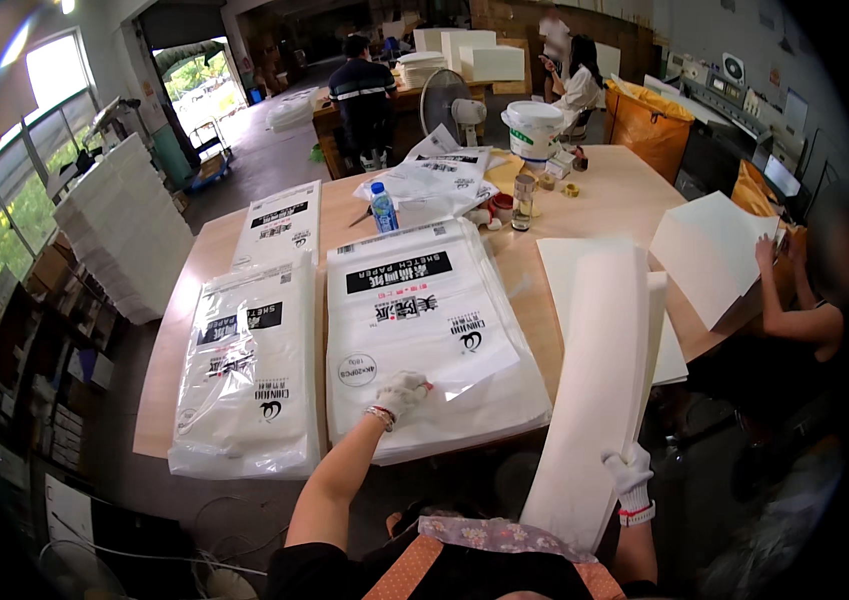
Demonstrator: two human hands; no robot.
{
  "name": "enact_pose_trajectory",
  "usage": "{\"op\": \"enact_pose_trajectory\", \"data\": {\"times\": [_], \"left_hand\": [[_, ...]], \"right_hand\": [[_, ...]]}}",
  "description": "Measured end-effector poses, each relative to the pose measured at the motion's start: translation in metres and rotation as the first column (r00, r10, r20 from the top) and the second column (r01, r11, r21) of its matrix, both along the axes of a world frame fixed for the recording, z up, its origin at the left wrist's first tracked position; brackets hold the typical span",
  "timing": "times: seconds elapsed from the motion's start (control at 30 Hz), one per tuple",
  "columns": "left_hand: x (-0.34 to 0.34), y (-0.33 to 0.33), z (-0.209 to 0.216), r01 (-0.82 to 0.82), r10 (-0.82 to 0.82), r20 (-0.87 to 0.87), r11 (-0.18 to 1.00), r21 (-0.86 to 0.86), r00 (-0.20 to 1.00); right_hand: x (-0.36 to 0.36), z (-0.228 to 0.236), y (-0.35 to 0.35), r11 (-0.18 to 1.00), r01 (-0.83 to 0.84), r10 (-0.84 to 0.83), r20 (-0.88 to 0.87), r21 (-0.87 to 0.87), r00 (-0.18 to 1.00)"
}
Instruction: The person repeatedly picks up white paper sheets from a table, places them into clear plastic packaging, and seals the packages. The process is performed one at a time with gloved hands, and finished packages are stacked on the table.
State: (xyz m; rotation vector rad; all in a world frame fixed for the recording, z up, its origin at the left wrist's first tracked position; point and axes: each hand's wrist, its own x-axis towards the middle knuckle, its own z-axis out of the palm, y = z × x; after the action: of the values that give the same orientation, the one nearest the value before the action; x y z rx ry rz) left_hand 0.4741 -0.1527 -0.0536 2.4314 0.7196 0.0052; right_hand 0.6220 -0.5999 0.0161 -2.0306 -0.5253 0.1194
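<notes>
My left hand (404, 394), in a white knitted glove, rests near the front of a stack of printed clear plastic bags (384, 340). Its fingers are curled at the top bag's loose film, seemingly pinching it. My right hand (630, 474), also gloved, is closed around the right edge of a sheaf of white paper (589, 370). The sheaf is bent lengthwise and slopes from the table down toward my apron (504, 535). Its lower end is near my waist. More white sheets (666, 345) lie flat beneath its far part.
Filled paper packs (244, 370) lie at the left. Further back are a blue-labelled bottle (382, 208), crumpled bags (439, 175), a glass jar (523, 202), tape rolls (570, 190), a white bucket (533, 130) and a fan (447, 103). At right, a co-worker handles a white sheet (709, 250).
</notes>
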Motion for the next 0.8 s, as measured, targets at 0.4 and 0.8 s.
{"op": "enact_pose_trajectory", "data": {"times": [0.4, 0.8], "left_hand": [[0.07, 0.113, -0.096, 0.207, -0.076, 0.514, 0.957, -0.204, 0.855], [0.084, 0.049, 0.028, 0.215, 0.258, 0.255, 0.174, -0.961, 0.932]], "right_hand": [[-0.084, 0.034, 0.074, 0.526, -0.307, 0.575, 0.066, -0.793, 0.816], [-0.118, 0.097, 0.038, 0.629, -0.278, 0.644, 0.285, -0.726, 0.71]]}}
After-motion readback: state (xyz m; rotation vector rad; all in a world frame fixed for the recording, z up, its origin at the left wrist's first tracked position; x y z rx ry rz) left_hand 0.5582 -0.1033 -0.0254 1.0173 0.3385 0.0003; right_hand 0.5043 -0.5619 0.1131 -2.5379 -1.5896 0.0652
